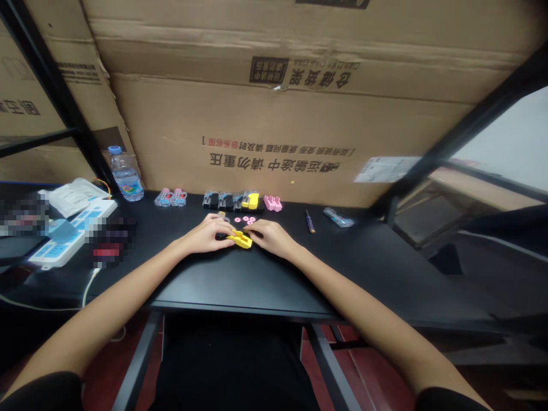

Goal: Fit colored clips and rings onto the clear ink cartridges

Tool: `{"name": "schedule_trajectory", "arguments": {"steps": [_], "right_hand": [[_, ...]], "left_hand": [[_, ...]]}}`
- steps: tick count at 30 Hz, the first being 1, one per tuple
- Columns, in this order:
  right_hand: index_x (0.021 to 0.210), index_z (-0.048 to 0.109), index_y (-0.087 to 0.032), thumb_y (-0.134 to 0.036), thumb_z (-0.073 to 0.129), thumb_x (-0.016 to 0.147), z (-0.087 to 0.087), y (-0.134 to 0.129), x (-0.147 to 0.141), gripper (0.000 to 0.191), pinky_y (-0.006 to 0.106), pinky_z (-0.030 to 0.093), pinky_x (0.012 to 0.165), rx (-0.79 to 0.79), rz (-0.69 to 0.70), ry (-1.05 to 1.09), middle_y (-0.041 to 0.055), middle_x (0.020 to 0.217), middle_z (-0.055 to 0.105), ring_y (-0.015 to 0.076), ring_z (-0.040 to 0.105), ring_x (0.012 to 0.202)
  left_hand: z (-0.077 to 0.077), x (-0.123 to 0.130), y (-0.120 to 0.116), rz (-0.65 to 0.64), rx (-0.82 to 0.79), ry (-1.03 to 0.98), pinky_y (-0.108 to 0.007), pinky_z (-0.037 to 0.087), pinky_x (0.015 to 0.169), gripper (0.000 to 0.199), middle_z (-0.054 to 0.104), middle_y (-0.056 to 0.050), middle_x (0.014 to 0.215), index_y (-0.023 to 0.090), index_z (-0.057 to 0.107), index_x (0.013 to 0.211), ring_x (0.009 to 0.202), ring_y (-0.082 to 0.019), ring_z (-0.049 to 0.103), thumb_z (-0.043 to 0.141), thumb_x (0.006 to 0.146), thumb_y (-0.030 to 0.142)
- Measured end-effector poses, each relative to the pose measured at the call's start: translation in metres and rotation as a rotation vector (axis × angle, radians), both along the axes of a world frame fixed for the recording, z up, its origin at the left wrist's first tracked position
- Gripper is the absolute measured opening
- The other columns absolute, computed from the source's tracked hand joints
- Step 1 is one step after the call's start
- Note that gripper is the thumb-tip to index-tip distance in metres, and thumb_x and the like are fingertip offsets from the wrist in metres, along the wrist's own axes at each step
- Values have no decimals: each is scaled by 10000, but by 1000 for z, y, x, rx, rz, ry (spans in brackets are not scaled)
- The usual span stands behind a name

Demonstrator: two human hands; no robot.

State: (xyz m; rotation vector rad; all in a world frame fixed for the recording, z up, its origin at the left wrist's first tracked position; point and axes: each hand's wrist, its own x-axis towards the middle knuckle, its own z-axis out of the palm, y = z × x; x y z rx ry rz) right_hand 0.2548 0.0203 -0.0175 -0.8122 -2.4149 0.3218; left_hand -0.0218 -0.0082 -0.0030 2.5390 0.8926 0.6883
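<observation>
My left hand (208,234) is closed on a small yellow plastic shell (243,241) with an open slot, held just over the black table. Close on its right side, my right hand (270,235) has its fingers pinched together at the shell's far edge. Whatever lies between those fingertips is too small to tell. Several small pink rings (245,218) lie just beyond the two hands. A small part with a yellowish tip (221,214) shows behind my left fingers, partly hidden by them.
Along the cardboard wall stand clear-and-pink pieces (170,197), a row of black-and-clear pieces (225,200) with a yellow one (250,200), and pink parts (273,203). A screwdriver (310,222) and clear piece (338,217) lie right; a power strip (71,235) and bottle (126,177), left.
</observation>
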Motion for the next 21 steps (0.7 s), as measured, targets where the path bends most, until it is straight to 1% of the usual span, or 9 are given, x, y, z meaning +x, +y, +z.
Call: {"name": "schedule_trajectory", "arguments": {"steps": [4,7,10,14,18,21], "right_hand": [[1113,843,-233,-350,672,977,3,-11,-9,248,449,659,898,-252,-63,278,65,1069,848,284,813,933],[1105,850,-231,-390,708,949,7,-18,-15,264,475,661,942,-359,-55,391,61,1102,845,298,812,976],[1099,853,-226,-393,721,935,9,-22,-19,269,509,656,961,-395,-52,409,66,1091,847,316,811,993],[1092,856,-228,-382,718,928,9,-22,-19,264,529,656,960,-399,-64,408,66,1078,849,327,813,987],[1089,859,-230,-352,680,940,9,-24,-19,263,514,660,934,-373,-51,371,61,1061,851,321,816,963],[1109,855,-231,-315,657,943,11,-26,-20,272,487,660,932,-351,-38,349,56,1070,851,305,816,960]], "left_hand": [[-2,0,0,3,6,-8,-471,296,1177,231,785,-33,1310,339,791,1197,1246,-239,690,661,1032,433],[-3,1,0,3,15,-11,-468,300,1175,225,782,-33,1313,331,784,1197,1247,-237,689,657,1034,420],[-3,1,0,0,8,-7,-465,296,1174,223,781,-34,1315,316,775,1201,1245,-233,692,654,1037,406],[-3,1,0,1,0,-8,-466,283,1181,221,788,-36,1300,305,773,1188,1243,-234,698,654,1039,418],[-4,1,0,-1,9,-8,-459,290,1178,239,786,-33,1305,313,765,1212,1241,-231,698,650,1042,435],[-4,1,0,6,11,-13,-454,297,1174,232,787,-36,1300,303,770,1193,1230,-230,701,660,1036,435]]}}
